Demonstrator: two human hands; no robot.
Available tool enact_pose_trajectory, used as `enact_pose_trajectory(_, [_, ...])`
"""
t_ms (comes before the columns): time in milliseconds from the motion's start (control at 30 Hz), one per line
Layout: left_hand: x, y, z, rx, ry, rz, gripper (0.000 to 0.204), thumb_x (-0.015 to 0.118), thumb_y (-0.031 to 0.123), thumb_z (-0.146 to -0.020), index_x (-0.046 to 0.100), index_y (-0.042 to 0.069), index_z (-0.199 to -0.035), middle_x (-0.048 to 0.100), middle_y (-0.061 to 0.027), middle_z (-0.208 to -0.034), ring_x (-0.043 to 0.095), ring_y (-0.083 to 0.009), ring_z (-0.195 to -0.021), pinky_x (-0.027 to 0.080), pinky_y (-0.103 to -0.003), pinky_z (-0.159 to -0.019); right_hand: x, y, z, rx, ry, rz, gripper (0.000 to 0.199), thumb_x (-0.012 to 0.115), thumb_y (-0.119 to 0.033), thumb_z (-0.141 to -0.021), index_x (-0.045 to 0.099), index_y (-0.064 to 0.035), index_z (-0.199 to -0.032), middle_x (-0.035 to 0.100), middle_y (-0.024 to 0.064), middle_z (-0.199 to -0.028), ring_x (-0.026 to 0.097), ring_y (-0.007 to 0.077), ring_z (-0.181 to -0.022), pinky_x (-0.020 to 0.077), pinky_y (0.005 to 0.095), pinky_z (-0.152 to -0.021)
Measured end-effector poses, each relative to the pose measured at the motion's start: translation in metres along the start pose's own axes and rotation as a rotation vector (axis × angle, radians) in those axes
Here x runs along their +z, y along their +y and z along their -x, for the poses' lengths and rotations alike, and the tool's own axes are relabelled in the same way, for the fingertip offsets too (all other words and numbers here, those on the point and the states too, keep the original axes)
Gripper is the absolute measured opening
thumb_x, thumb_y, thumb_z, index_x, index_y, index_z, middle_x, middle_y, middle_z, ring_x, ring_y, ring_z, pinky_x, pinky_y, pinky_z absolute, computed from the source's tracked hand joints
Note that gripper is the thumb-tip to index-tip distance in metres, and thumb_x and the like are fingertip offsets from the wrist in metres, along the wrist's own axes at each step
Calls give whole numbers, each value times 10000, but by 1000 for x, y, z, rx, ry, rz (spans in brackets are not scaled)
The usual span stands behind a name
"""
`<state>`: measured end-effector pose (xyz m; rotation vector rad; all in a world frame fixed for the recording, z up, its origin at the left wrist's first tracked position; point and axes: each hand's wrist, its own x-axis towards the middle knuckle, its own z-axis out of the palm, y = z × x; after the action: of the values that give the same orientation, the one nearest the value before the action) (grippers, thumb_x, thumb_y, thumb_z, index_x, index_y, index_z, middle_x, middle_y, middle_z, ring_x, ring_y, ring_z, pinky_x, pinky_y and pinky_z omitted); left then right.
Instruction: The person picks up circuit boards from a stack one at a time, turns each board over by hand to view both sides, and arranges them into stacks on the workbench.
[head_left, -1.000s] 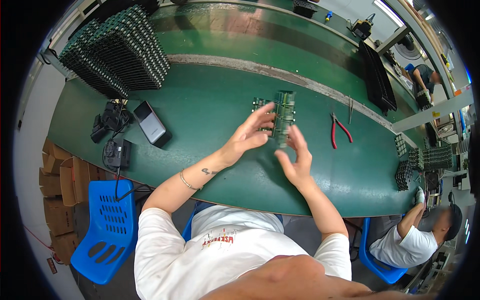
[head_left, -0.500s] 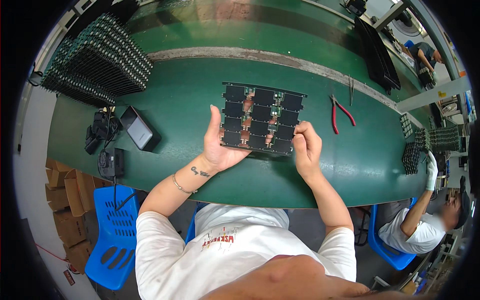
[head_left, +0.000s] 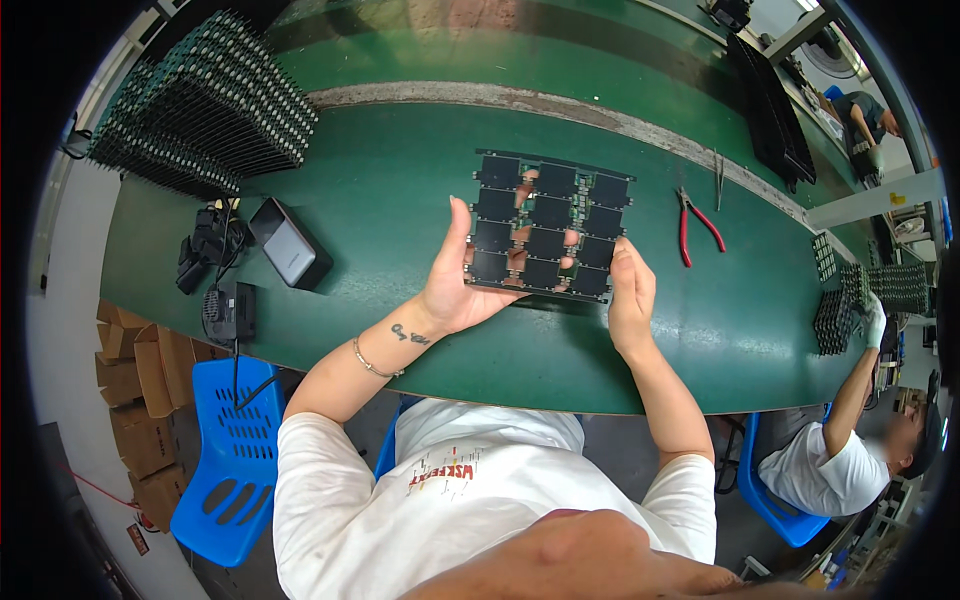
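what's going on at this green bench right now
A person seated at a green workbench holds a panel of circuit boards flat above it with both bare hands: the left hand grips the panel's left edge and the right hand its lower right corner. Red-handled pliers lie to the right, a stack of dark boards sits at the far left, and another person works at the right end.

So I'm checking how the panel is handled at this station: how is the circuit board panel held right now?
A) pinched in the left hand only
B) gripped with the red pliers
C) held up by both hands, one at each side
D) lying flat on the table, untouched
C: the circuit board panel sits between the left hand and the right hand, while the red pliers lie apart on the green table.
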<state>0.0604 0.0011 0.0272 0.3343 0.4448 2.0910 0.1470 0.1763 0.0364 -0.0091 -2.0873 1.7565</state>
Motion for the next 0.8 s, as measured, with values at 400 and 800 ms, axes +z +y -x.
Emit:
enact_pose_trajectory(400, [3, -3, 2, 18, -29, -60, 774, 202, 744, -814, 185, 280, -1433, 461, -192, -1304, 511, -303, -1143, 416, -460, -960, -6, 23, 9, -14, -36, -14, 331, 311, -254, -963, 523, -21, -860, 556, 31, -803, 421, 91, -652, 351, 205, -635])
enact_pose_trajectory(800, [9, -5, 1, 28, -71, -202, 813, 191, 778, -775, 185, 295, -1428, 458, -166, -1319, 492, -290, -1175, 377, -444, -1013, -11, 25, 13, -63, 4, 102, 367, 290, -250, -956, 549, 9, -964, 601, 61, -838, 492, 89, -688, 395, 194, -676])
